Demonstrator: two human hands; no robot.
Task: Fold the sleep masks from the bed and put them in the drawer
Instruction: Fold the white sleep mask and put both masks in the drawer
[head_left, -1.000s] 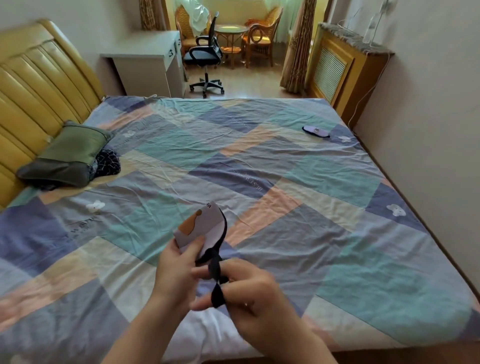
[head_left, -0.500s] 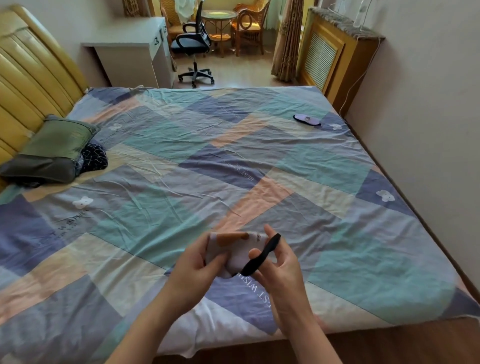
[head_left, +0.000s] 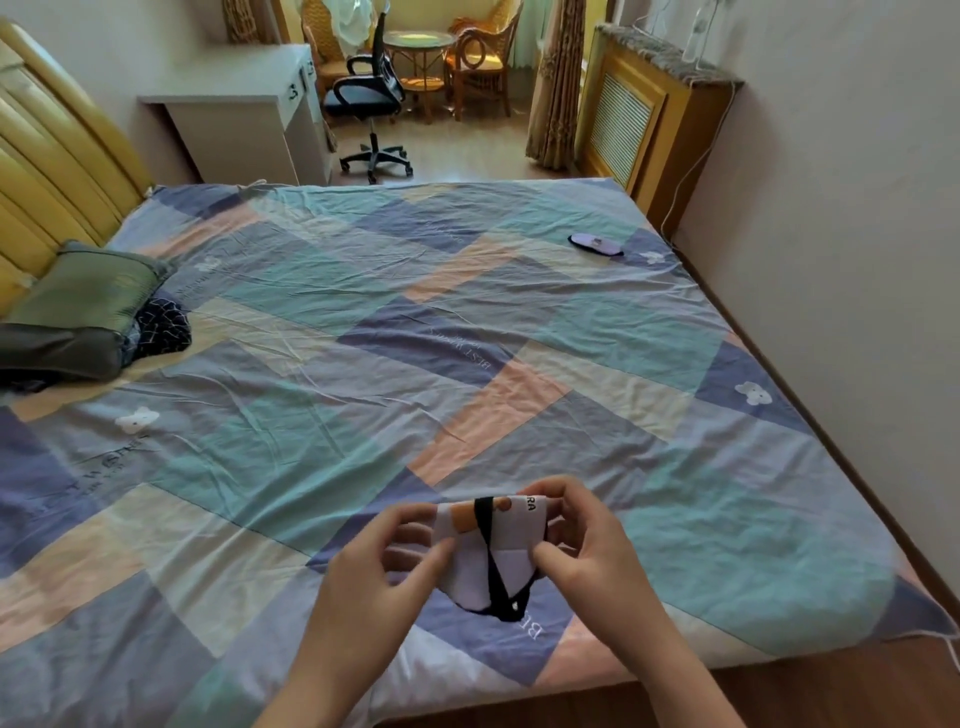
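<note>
Both hands, the left hand (head_left: 382, 558) and right hand (head_left: 587, 540), pinch a folded white sleep mask (head_left: 493, 551) just above the near edge of the bed (head_left: 467, 332), its black strap (head_left: 491, 566) crossing the front. The strap's loose loop could slip and let the fold spring open. A second, purple mask (head_left: 596, 244) lies near the bed's far right corner and could be forgotten

- Soft daylight comes from the far window alcove, warm and bright there.
- The bed (head_left: 467, 364) is evenly lit, with faint shadows in its wrinkles.
- Wide-angle distortion bends the walls at the edges.
- Slight overall softness.
</note>
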